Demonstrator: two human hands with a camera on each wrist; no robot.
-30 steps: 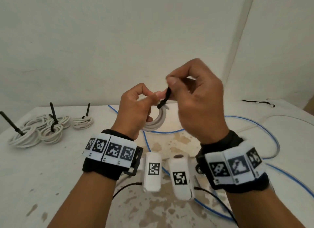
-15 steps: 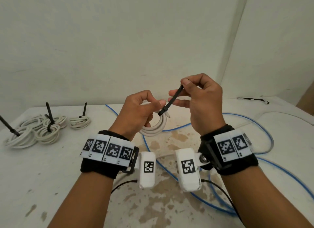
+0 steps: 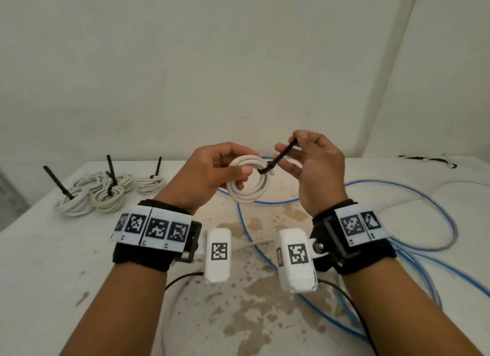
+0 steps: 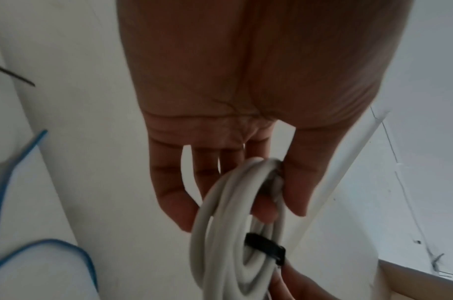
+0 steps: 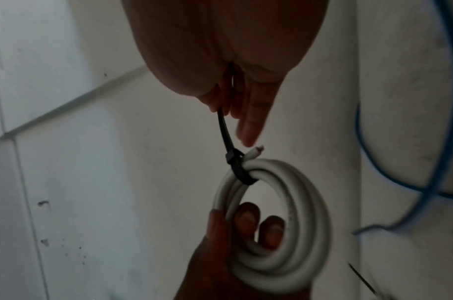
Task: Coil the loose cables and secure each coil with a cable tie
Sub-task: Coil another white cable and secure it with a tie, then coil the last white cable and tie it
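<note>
A small white cable coil (image 3: 248, 189) (image 4: 220, 239) (image 5: 292, 219) hangs above the table, held by my left hand (image 3: 212, 171) (image 4: 246, 172), thumb and fingers gripping its left side. A black cable tie (image 3: 278, 158) (image 4: 265, 248) (image 5: 235, 160) is looped tight round the coil's upper right. My right hand (image 3: 310, 164) (image 5: 228, 91) pinches the tie's free tail and holds it taut, up and to the right. The cable's cut end (image 5: 256, 152) sticks out beside the tie head.
Three tied white coils (image 3: 100, 193) with upright black tie tails lie at the table's (image 3: 39, 262) far left. A loose blue cable (image 3: 384, 223) loops over the middle and right. More black ties (image 3: 429, 161) lie at the far right edge.
Both hands have come down and moved apart. The right hand has drawn the tie's tail out to the upper right, and the loop now sits tight on the coil.
</note>
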